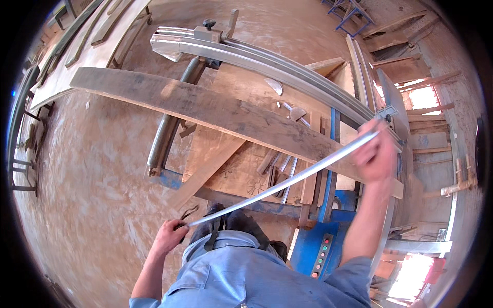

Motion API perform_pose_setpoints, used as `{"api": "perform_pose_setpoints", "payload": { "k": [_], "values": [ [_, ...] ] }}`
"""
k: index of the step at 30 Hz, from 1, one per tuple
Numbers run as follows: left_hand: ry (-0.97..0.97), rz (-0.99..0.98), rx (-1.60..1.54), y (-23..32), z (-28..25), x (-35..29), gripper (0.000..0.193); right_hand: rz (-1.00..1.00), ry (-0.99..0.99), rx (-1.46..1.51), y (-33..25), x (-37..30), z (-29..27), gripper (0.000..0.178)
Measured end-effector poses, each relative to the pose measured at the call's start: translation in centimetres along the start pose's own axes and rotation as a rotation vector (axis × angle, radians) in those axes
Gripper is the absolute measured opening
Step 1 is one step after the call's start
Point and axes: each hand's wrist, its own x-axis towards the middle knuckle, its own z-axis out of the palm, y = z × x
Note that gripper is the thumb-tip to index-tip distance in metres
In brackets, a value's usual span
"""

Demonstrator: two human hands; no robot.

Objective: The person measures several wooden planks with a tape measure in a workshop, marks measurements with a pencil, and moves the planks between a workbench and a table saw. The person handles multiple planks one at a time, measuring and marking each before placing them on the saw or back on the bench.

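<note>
Brown floor (92, 154) below, two hands (170, 236) (375, 151) hold one strip (287, 183) (silvery).

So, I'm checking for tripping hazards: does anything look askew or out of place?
Possibly the slanted board, between the long plank and the left hand: its near end seems to jut past the blue frame, so it might be bumped.

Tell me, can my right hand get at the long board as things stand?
Probably yes: the right hand appears close to the board's right-hand part, with nothing solid seeming to block it. It does hold a shiny strip, so gripping might mean letting go first.
</note>
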Motion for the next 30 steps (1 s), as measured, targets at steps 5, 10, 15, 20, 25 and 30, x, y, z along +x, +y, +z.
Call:
{"api": "perform_pose_setpoints", "payload": {
  "k": [5,10,15,20,25,30],
  "values": [
    [-0.124,-0.125,0.002,1.3,-1.4,-2.0,0.023,-0.247,0.136,-0.178,-4.9,4.0,1.7,0.033],
    [-0.084,0.024,-0.101,5.7,0.3,-0.9,0.03,0.008,0.201,-0.365,9.0,6.2,3.8,0.019],
    [-0.016,0.26,-0.706,10.9,2.6,1.5,0.025,0.124,-0.143,-0.829,27.4,0.9,5.0,0.026],
    [0.227,0.392,-0.701,11.3,4.4,4.1,0.022,-0.002,-0.22,-0.854,30.7,0.5,6.3,0.031],
    [0.276,0.168,-0.885,9.9,6.4,6.5,0.023,-0.022,-0.253,-0.919,31.8,2.0,6.7,0.032],
    [0.2,0.028,-1.238,9.5,6.9,6.1,0.025,0.096,-0.357,-0.876,34.7,4.0,4.7,0.035]
  ]
}}
